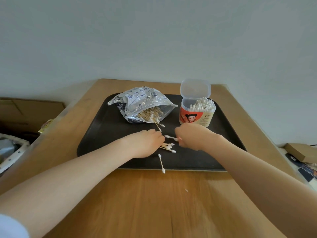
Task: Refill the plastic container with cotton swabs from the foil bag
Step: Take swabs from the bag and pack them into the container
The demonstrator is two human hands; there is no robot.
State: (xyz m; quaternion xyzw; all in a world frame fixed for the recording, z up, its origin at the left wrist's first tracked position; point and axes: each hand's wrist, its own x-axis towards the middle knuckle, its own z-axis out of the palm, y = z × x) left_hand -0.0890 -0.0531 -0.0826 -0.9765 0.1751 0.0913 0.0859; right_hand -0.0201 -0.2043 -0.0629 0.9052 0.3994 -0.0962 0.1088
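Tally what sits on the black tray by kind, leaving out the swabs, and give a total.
Crinkled silver foil bag, open with wooden-stick swabs spilling out: 1
Clear plastic container with orange label, lid flipped up, partly filled with swabs: 1
Hands over the black tray: 2, the left hand and the right hand
Total: 4

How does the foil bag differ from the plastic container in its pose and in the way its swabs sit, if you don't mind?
The foil bag lies crumpled on its side; the plastic container stands upright, lid flipped open. The bag's swabs lie flat and spill from its mouth; the container's stand packed on end, tips up. The bag is silvery foil, the container clear with an orange label. Both rest on the black tray.
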